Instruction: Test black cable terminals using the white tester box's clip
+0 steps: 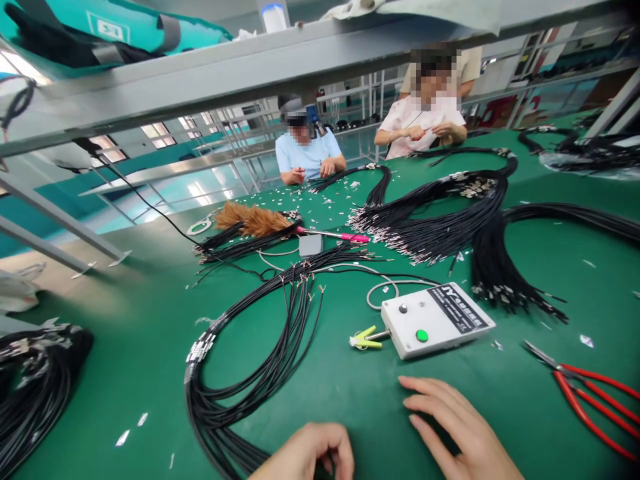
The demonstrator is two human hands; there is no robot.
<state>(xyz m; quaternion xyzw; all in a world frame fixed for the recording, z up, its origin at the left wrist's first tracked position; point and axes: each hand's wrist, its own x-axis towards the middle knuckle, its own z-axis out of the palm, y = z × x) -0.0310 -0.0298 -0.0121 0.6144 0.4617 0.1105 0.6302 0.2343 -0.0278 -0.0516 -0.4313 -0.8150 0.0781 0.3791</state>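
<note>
My left hand (313, 452) is low in the middle, its fingers curled inward; whatever they may hold is hidden. It lies just right of a looped bundle of black cables (200, 407) with pale labels. My right hand (453, 427) hangs over the green mat with fingers apart and nothing in them. Beyond it sits a white box (437, 323) with a green button, a black knob and a yellow-green clip (367, 338) at its left end. Red-handled pliers (590, 393) lie to the right of my right hand.
More black cable bundles (440, 220) cover the back and right of the table, with another (40, 393) at far left. A brown duster (253, 220) lies near the middle. Two co-workers (309, 155) sit across. A metal shelf (250, 73) spans above. Label scraps are scattered about.
</note>
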